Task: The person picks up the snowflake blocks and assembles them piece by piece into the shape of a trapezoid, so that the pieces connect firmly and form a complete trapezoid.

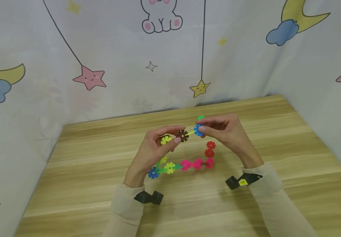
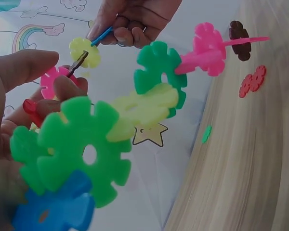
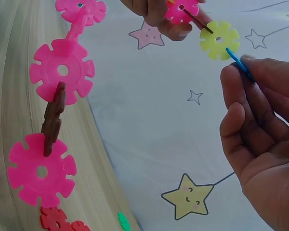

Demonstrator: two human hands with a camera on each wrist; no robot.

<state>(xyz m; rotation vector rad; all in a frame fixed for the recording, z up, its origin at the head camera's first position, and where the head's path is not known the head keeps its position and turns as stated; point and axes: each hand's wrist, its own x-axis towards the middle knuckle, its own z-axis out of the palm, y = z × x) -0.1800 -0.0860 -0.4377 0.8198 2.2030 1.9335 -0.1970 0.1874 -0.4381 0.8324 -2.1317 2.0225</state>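
Note:
My left hand (image 1: 155, 144) pinches one end of a chain of interlocking flower-shaped plastic discs, near a brown disc (image 1: 183, 136) and a pink disc (image 3: 183, 10). A yellow disc (image 3: 219, 40) sticks out from the brown one, towards my right hand (image 1: 226, 131). Between thumb and fingertips, that hand pinches a blue disc (image 1: 198, 130), its edge right at the yellow disc's rim. The rest of the chain hangs below and bends at another blue disc (image 1: 153, 172). From there it runs right through green, yellow and pink discs to a last pink disc (image 1: 209, 163).
Loose red discs (image 1: 210, 145) and a green disc (image 1: 201, 117) lie on the wooden table (image 1: 93, 184). A printed white cloth (image 1: 123, 65) hangs behind and at both sides. Black wrist cameras (image 1: 149, 197) sit at both cuffs.

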